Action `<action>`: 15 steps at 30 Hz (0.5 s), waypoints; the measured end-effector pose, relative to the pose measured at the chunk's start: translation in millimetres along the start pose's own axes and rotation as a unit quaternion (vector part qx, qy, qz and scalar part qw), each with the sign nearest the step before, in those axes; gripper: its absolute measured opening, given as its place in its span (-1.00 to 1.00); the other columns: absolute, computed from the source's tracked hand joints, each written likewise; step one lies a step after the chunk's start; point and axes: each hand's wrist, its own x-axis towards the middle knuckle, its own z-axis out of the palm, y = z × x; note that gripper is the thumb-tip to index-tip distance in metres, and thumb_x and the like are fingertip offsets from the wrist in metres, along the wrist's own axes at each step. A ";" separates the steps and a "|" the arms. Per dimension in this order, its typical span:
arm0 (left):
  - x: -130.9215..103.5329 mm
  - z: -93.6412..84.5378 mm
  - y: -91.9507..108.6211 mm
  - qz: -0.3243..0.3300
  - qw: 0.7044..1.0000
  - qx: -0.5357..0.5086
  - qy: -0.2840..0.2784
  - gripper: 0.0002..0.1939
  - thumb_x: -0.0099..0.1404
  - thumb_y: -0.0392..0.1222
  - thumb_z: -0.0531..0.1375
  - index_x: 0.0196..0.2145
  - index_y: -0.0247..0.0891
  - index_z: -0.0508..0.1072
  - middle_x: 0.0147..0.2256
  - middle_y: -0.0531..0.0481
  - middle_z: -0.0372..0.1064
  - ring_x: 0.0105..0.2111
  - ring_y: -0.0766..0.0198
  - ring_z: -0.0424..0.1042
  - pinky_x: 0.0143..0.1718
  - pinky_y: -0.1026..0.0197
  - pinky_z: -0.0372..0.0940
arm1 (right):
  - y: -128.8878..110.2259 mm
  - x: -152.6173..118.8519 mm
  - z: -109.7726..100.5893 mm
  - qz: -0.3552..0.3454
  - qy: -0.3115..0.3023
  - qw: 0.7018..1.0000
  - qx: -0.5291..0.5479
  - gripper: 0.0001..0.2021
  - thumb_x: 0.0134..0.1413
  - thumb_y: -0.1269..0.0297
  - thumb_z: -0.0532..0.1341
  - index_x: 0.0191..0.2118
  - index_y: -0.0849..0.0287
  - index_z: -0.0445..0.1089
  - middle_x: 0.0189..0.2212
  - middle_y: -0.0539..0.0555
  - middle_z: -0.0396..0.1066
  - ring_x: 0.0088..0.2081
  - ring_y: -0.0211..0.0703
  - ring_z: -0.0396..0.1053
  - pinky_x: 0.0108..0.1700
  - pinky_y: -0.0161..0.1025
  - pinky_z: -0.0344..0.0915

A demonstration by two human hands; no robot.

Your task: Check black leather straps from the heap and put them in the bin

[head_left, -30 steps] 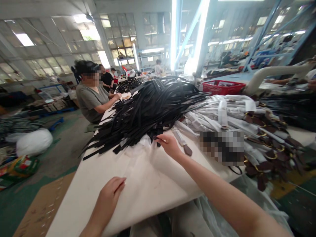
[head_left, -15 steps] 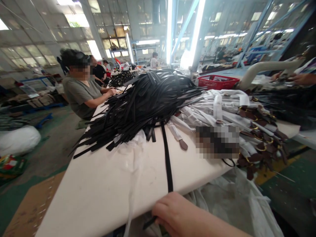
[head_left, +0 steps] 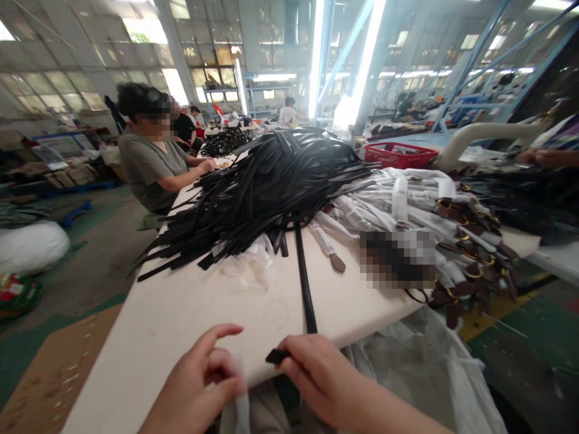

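A long black strap [head_left: 304, 280] runs from under the large heap of black straps [head_left: 271, 175] down to the near edge of the white table [head_left: 181, 313]. My right hand [head_left: 316, 374] is closed on the strap at that edge, and a short black end pokes out left of its fingers. To the left, my left hand [head_left: 203, 380] hovers over the table edge with its index finger and thumb apart, holding nothing; its fingertips are slightly blurred. Crumpled clear plastic [head_left: 253, 262] lies below the heap.
White-wrapped straps with brown tabs [head_left: 402, 199] cover the table's right side. Behind them stands a red basket [head_left: 398, 155]. A person [head_left: 154, 150] works at the left edge. A clear plastic bag [head_left: 420, 367] hangs by the near right edge.
My left hand has come into view at the lower left. My right hand has risen slightly, and the black end in its fingers now sits higher, over the table edge.
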 end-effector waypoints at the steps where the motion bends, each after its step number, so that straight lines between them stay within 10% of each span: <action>1: 8.0 9.6 5.2 0.006 1.000 -0.001 -0.016 -0.44 -0.01 -0.29 0.29 0.00 -0.22 0.33 -0.59 0.21 0.35 -0.50 0.25 0.37 -0.38 0.23 0.25 | -0.8 -2.3 -4.8 0.028 0.024 0.999 0.029 -0.74 0.28 0.23 0.02 -0.20 0.24 0.40 -0.39 0.12 0.46 -0.37 -0.15 0.37 -0.32 -0.29 0.20; 5: 25.6 38.5 18.2 0.032 0.999 -0.008 -0.034 -0.42 -0.04 -0.27 0.27 0.00 -0.20 0.34 -0.56 0.22 0.35 -0.46 0.24 0.37 -0.33 0.22 0.25 | -0.3 -1.9 -15.9 0.122 0.051 0.985 0.109 -0.52 0.03 0.16 0.33 0.08 0.20 0.39 -0.42 0.01 0.41 -0.41 -0.21 0.30 -0.34 -0.30 0.18; 15: 26.1 49.6 -18.1 0.068 0.995 -0.060 -0.036 -0.80 0.07 -0.09 0.29 -0.53 -0.28 0.45 -0.54 0.07 0.25 -0.46 0.25 0.22 -0.41 0.24 0.13 | 2.4 14.8 8.3 0.206 0.064 0.938 0.270 -0.72 -0.06 0.15 0.37 -0.50 0.26 0.37 -0.65 -0.11 0.15 -0.57 -0.34 0.02 -0.54 -0.33 -0.05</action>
